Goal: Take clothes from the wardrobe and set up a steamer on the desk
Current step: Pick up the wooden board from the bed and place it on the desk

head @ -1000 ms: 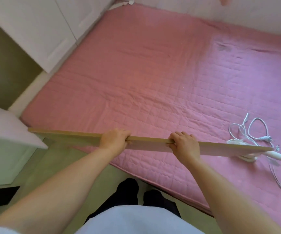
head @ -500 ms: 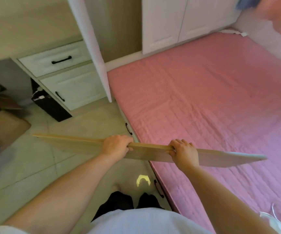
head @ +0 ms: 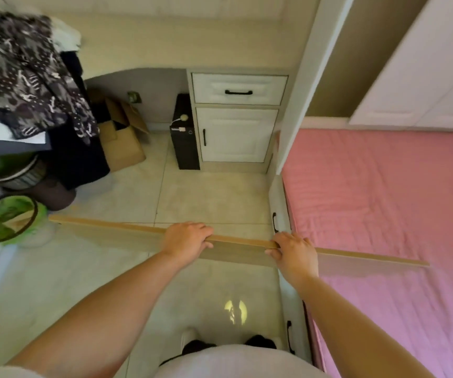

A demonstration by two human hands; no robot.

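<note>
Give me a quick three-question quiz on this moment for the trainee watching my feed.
1. True or false: both the left hand and the right hand grip the long wooden board.
2. Multiple choice: the board's right end hangs over A) the pink bedspread, B) the cardboard box, C) the white drawer.
3. Fill in: the black computer tower stands on the floor directly to the ____ of the white cabinet door.

Key: 1 true; 2 A; 3 left.
</note>
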